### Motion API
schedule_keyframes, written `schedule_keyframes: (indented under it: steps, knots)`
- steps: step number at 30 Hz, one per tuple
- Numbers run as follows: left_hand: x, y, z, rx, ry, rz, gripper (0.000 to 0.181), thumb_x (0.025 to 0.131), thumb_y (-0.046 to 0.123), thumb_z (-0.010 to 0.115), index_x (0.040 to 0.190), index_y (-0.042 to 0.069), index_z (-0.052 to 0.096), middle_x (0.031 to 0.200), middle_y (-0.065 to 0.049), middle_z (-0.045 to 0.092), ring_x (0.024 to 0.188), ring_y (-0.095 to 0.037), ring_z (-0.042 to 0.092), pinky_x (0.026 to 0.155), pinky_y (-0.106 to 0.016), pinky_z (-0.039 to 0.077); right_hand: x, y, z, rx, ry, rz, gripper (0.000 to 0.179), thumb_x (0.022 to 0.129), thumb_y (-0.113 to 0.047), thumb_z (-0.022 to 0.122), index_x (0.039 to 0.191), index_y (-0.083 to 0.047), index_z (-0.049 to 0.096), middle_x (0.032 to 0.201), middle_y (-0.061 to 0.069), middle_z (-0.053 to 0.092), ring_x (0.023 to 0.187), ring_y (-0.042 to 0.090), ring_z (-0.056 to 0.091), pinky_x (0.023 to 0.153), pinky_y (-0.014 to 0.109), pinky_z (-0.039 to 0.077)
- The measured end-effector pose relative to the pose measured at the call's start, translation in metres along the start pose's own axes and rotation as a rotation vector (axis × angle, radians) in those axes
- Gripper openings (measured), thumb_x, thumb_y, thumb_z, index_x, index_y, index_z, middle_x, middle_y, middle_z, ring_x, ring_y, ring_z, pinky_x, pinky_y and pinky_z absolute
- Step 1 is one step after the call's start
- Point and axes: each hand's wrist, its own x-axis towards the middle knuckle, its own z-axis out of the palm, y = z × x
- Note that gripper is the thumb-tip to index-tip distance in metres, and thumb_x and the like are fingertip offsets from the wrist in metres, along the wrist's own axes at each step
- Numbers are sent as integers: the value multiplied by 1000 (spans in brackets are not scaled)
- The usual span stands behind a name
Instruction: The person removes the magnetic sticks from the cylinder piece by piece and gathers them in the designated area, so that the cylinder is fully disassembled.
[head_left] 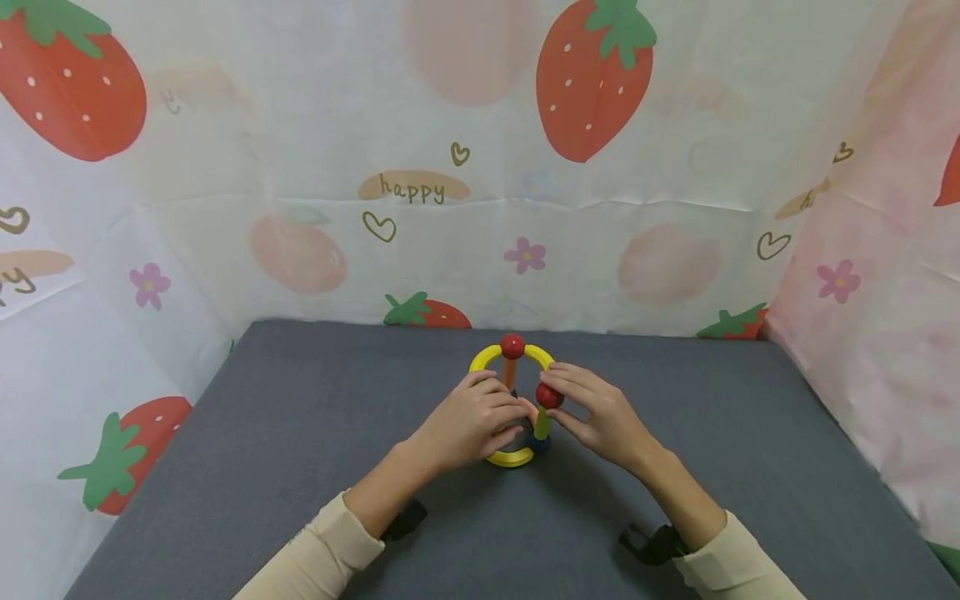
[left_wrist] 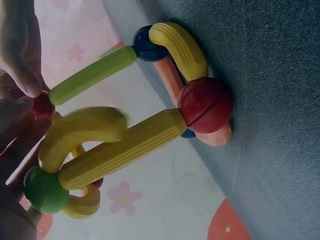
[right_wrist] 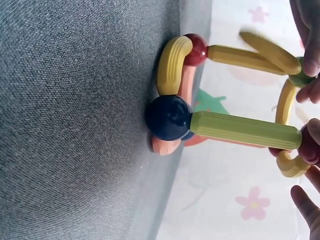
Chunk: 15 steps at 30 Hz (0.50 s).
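Observation:
A toy frame of ridged sticks and balls stands on the table. My left hand [head_left: 476, 421] holds the green ball [left_wrist: 46, 190] atop the straight yellow stick [left_wrist: 125, 150]; in the head view the hand hides that ball. My right hand [head_left: 600, 417] pinches the red ball [head_left: 550, 395] on top of the light green stick [right_wrist: 245, 129]. From the green ball juts a curved yellow stick [left_wrist: 82, 130], its other end free and blurred. Another red ball [head_left: 513, 347] sits at the back between curved yellow sticks.
The base has a dark blue ball [right_wrist: 168, 117], a red ball [left_wrist: 206, 105] and a curved yellow stick [right_wrist: 174, 65] joining them. The grey table [head_left: 300, 400] runs back to a strawberry-print cloth [head_left: 315, 150], which also hangs at both sides.

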Motion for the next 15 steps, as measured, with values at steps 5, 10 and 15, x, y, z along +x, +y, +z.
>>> schedule_keyframes:
  steps: [5, 10, 15]
  knots:
    - [-5, -5, 0, -76, 67, -57, 22, 81, 21, 80, 102, 13, 77, 99, 2, 75, 102, -17, 63, 95, -38, 50, -1, 1, 1, 9, 2, -3, 62, 61, 4, 87, 120, 1, 67, 119, 17, 68, 114, 33, 62, 96, 35, 52]
    - [-11, -10, -4, -126, 148, -108, 24, 80, 16, 80, 103, 9, 77, 105, -2, 74, 103, -20, 64, 94, -38, 52, -1, 1, 1, 1, 12, -6, 59, 63, 0, 87, 118, 0, 67, 119, 16, 68, 114, 33, 62, 105, 19, 42]
    - [-17, -14, -8, -193, 182, -204, 26, 81, 13, 79, 107, 8, 75, 111, -4, 72, 106, -20, 61, 93, -35, 53, -1, 0, 1, -7, 8, 14, 57, 65, -2, 87, 118, 0, 68, 119, 16, 68, 114, 32, 62, 102, 23, 46]
